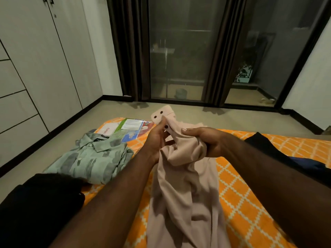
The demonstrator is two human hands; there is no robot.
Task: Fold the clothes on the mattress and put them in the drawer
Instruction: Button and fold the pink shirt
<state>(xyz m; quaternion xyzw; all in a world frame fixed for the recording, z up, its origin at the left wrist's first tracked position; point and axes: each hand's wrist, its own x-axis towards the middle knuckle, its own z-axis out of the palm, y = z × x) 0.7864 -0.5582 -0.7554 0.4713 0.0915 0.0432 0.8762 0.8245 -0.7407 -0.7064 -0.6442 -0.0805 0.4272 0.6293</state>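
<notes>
L hand [157,140], R hand [207,140]: grip on pink shirt [184,187] over mattress [241,197]

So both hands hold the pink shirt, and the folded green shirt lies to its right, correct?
Not quite. The left hand and right hand do hold the pink shirt, but the head view shows the folded green shirt to its left.

Head-worn camera looks forward and down, close over the mattress [250,185].
</notes>
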